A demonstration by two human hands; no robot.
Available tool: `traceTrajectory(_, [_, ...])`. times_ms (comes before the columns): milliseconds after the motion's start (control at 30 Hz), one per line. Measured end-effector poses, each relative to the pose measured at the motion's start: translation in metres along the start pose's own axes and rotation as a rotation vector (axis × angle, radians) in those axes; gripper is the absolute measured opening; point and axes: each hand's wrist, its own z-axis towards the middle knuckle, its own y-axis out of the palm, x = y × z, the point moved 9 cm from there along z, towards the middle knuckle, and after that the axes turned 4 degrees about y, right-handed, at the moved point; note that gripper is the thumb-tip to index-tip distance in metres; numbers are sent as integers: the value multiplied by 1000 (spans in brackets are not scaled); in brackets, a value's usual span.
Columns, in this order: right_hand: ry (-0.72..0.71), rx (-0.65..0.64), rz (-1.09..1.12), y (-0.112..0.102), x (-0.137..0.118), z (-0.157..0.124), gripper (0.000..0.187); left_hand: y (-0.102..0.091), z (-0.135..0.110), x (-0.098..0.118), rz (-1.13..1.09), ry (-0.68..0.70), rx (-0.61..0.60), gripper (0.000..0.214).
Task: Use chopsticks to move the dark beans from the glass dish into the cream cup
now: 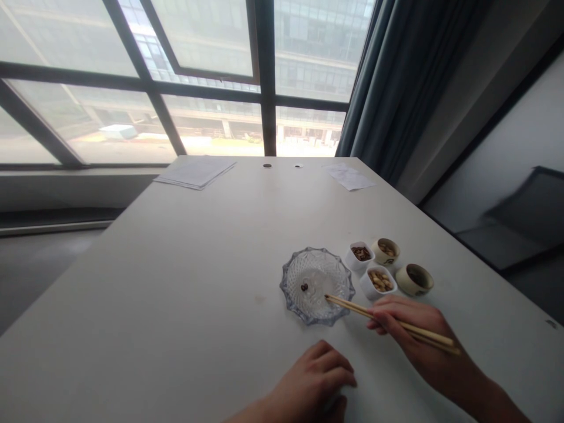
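My right hand (409,323) is closed around a pair of wooden chopsticks (352,306). Their tips are close together over the right part of a clear, scalloped glass dish (286,285). A small dark spot shows at the tips; I cannot tell whether they pinch anything. Left of them, small dark brown pieces (304,287) lie in the dish. My left hand (315,376) rests on the table below the dish, its fingers loosely bent and apart from the thumb, with nothing visible in it. The underside of its palm is hidden.
Right of the dish stand a white cup of brown pieces (360,254), a white cup of pale nut-like pieces (379,282), and two beige cups (386,251). Papers (194,173) lie on the white table's (198,264) far left, another sheet (350,175) far right.
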Motion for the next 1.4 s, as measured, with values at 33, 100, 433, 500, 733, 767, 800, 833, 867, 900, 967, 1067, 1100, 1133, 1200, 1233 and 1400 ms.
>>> traceTrajectory(33, [0,30,-3,-2,0,-2,33,0,0,0,1,-3,3,42])
traceTrajectory(100, [-1,134,-13,-15,-1,-12,31,0,0,0,-1,-5,-1,43])
traceTrajectory(433, [336,858,-265,-140,52,-105,48,-12,3,6,-61,13,30,56])
traceTrajectory(500, [361,874,-200,-143,71,-106,48,-13,4,7,-66,12,22,55])
traceTrajectory(733, [300,948,-254,-149,50,-109,44,-11,4,8,-63,10,13,53])
traceTrajectory(767, [305,956,-270,-148,42,-110,44,-10,3,8,-65,10,11,53])
traceTrajectory(800, [305,955,-277,-147,35,-109,43,-10,3,8,-66,11,9,54])
traceTrajectory(833, [290,941,-268,-142,28,-107,41,-10,3,8,-67,10,8,54])
traceTrajectory(867, [259,903,-244,-134,22,-101,37,-10,3,7,-68,8,10,55])
traceTrajectory(900, [211,841,-202,-122,17,-93,32,-11,3,7,-69,7,13,56])
traceTrajectory(967, [70,652,-91,-88,7,-69,26,-11,4,7,-74,14,19,57])
traceTrajectory(1067, [-94,367,53,-28,-3,-33,23,-11,2,8,-76,30,40,57])
traceTrajectory(1100, [-112,314,94,-12,-3,-24,22,-11,2,7,-75,34,48,56])
traceTrajectory(1133, [-105,282,129,1,0,-17,21,-10,1,7,-71,35,53,56])
traceTrajectory(1200, [-46,283,186,18,10,-9,23,-8,0,5,-56,25,46,53])
traceTrajectory(1233, [-5,297,206,23,16,-7,25,-6,0,4,-45,18,34,51])
traceTrajectory(1400, [94,344,262,35,33,-11,30,0,0,0,-7,-12,-8,43])
